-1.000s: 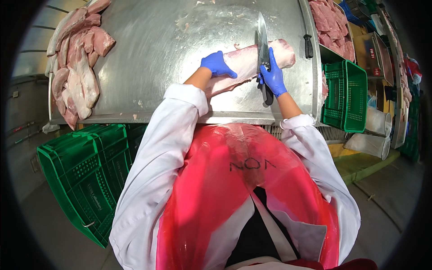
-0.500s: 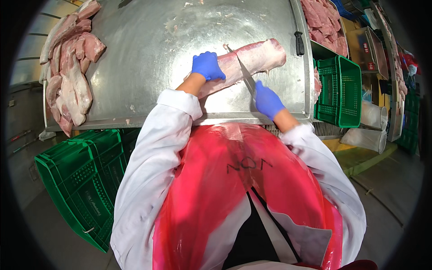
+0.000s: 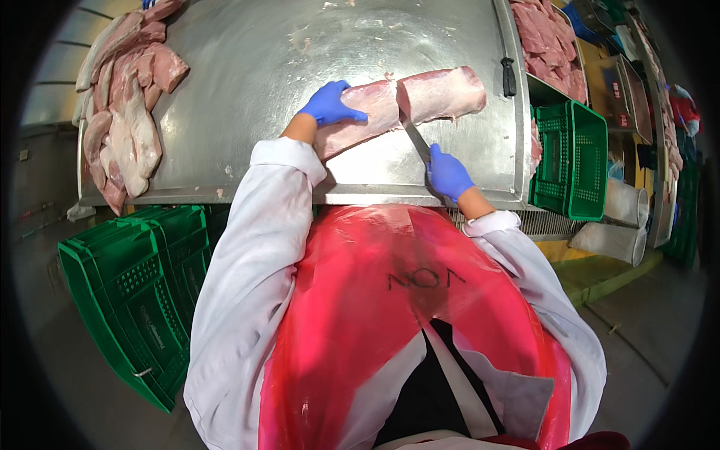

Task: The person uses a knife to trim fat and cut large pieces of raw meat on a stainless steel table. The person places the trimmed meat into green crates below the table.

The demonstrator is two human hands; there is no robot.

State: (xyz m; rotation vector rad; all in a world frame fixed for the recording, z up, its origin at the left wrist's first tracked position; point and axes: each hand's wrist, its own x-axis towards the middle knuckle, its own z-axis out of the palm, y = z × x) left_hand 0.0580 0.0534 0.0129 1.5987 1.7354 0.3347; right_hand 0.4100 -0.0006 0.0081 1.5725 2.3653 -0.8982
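A long pale-pink piece of meat (image 3: 442, 90) lies at a slant on the steel work surface (image 3: 255, 90). My left hand (image 3: 334, 105), blue-gloved, grips its left part with thumb and fingers over the top. Below the meat's middle, my right hand (image 3: 448, 174), also gloved, is closed on the handle of a knife (image 3: 416, 137), mostly hidden by the fingers. The blade slants up to the left into a cut across the meat, its tip out of sight. A second black-handled knife (image 3: 508, 77) rests at the surface's right edge.
Meat pieces (image 3: 131, 120) are heaped at the left, with what looks like another person's blue glove (image 3: 150, 6) above them. More meat (image 3: 547, 52) fills a tray at the upper right, above a green crate (image 3: 574, 161). Larger green crates (image 3: 131, 300) sit below the table's left side.
The knife has swung from upright over the meat to slanting into it, where a cut now shows. My right hand has moved down; my left hand has shifted left.
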